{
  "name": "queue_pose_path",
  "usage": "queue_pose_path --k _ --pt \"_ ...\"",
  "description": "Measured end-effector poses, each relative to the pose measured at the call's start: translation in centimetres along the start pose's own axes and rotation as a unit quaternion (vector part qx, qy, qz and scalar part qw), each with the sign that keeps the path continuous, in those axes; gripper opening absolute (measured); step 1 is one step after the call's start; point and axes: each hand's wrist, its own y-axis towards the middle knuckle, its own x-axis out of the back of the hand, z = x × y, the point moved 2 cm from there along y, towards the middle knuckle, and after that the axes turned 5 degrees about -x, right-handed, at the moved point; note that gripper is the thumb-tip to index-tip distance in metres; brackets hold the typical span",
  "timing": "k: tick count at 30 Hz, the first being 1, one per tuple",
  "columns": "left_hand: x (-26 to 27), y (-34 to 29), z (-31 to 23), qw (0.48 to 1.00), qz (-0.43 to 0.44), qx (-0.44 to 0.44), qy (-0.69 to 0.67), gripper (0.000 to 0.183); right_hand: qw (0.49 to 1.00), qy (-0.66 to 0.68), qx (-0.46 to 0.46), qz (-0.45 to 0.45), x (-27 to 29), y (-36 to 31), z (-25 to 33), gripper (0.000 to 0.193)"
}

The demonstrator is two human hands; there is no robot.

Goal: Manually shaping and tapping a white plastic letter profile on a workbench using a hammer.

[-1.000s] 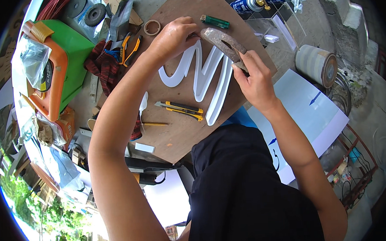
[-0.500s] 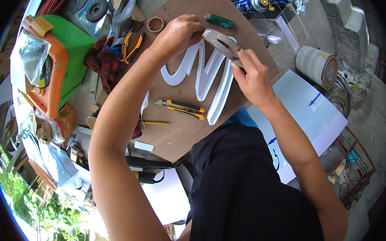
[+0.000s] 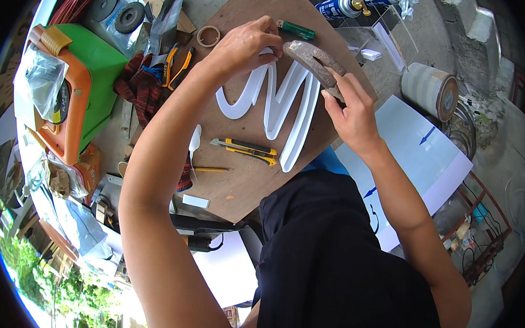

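White channel-shaped lettering [image 3: 278, 110] lies on a brown board [image 3: 240, 192], forming a cursive shape with raised edges. My left hand [image 3: 249, 46] is at its far edge, fingers pinched together; whatever they hold is hidden. My right hand [image 3: 355, 111] grips one end of a rough grey-brown, rounded tool with a long slot [image 3: 312, 60]. I cannot tell its exact kind. Its free end is just right of my left fingertips, above the lettering. A yellow-and-black utility knife [image 3: 247, 149], its blade out, lies nearer me.
A green lighter [image 3: 296, 29] and a tape roll [image 3: 208, 36] lie at the far side. Orange-handled pliers [image 3: 177, 67] and a dark red checked cloth [image 3: 137, 87] are left, beside a green-and-orange container [image 3: 100, 74]. Gas cans [image 3: 343, 6] stand far right.
The slotted tool and my right hand have moved slightly right, away from my left fingertips. My left hand has shifted a little right. The lettering has barely moved.
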Motion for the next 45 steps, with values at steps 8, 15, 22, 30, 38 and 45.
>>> queue_pose_path --k 8,15,22,30,38,45 --pt "-0.2 0.0 0.3 1.0 0.005 0.021 0.002 0.024 1.0 -0.01 0.024 0.011 -0.7 -0.5 -0.4 0.044" --pt "-0.2 -0.2 0.5 1.0 -0.01 0.005 0.013 0.025 1.0 -0.008 0.025 0.013 -0.8 -0.4 0.3 0.046" --pt "-0.4 0.0 0.5 1.0 -0.005 0.008 0.01 0.023 0.998 -0.002 0.059 -0.004 -1.3 -0.5 -0.1 0.048" --pt "-0.5 -0.1 0.4 1.0 -0.008 -0.001 0.006 0.023 0.999 -0.01 0.044 0.008 -1.5 -0.6 -0.3 0.043" --pt "0.4 -0.1 0.0 1.0 -0.006 0.023 -0.011 0.046 0.997 0.02 0.051 -0.047 0.8 -1.0 0.6 0.038" --pt "6.4 0.0 -1.0 0.989 -0.005 0.114 -0.097 0.05 0.997 0.022 -0.01 -0.07 2.2 -2.1 -1.8 0.035"
